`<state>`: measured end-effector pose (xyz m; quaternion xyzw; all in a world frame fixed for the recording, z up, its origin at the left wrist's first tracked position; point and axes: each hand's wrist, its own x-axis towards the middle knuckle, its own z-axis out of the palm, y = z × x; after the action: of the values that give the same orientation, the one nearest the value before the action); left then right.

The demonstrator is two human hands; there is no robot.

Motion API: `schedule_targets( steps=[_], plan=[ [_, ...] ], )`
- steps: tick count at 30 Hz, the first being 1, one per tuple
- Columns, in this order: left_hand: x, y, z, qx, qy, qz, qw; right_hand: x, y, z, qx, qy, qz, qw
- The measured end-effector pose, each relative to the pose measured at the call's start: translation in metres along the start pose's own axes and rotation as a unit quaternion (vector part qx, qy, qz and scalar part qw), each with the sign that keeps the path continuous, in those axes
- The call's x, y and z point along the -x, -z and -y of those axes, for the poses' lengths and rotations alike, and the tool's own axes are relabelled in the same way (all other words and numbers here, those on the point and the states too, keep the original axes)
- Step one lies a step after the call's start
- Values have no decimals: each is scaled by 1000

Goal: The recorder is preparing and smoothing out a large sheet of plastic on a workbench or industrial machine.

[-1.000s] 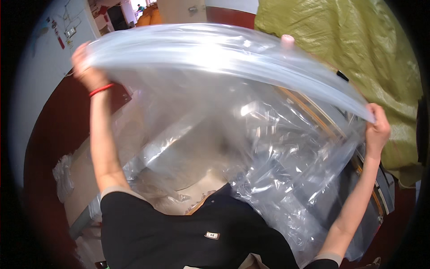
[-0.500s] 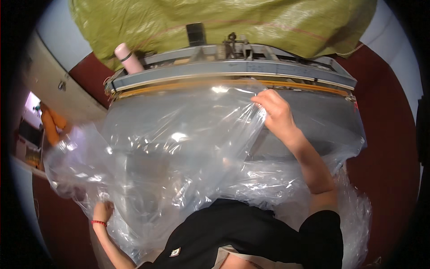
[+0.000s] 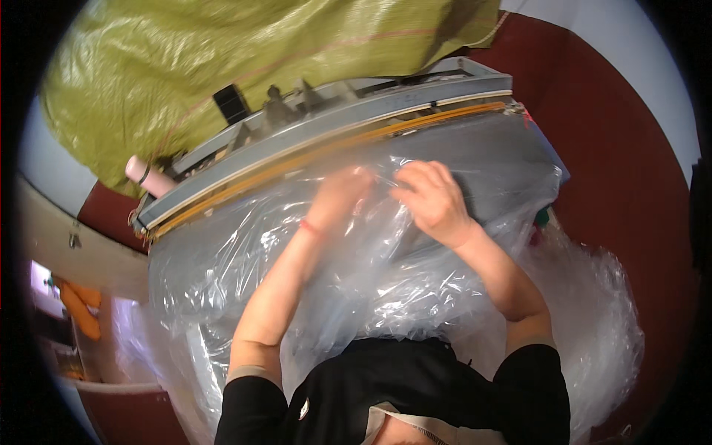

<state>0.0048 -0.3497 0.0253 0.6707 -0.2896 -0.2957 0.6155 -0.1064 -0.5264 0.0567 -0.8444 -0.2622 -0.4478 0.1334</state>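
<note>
The right hand (image 3: pixel 429 199) pinches clear, crinkled plastic film (image 3: pixel 426 289); cannot tell whether blurred left hand (image 3: pixel 343 194) grips. Ease it flat gently.

– What finish is seen on the sheet (image 3: pixel 423 297)?
– Clear plastic is seen, glossy and crinkled.
– And the frame (image 3: pixel 400 101)?
– Smooth, dull metal is suggested.
– The tarp (image 3: pixel 297 33)?
– Creased, shiny plastic is shown; on the shirt (image 3: pixel 393 374), matt cloth.
</note>
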Motion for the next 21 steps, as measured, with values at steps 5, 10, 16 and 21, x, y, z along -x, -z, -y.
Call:
schedule_targets(
  steps=[5,10,16,21],
  plan=[
    [9,-33,-27,145,3,-128,981,47,16,-42,-109,-342,-152,921],
    [4,-27,-12,112,-11,-115,987,62,-4,-36,-668,-531,-17,521],
    [6,-30,-5,31,-7,-112,993,50,-9,-32,-576,-548,-98,599],
    [6,-11,13,-63,34,-67,995,57,2,-41,-494,-550,-109,665]
  ],
)
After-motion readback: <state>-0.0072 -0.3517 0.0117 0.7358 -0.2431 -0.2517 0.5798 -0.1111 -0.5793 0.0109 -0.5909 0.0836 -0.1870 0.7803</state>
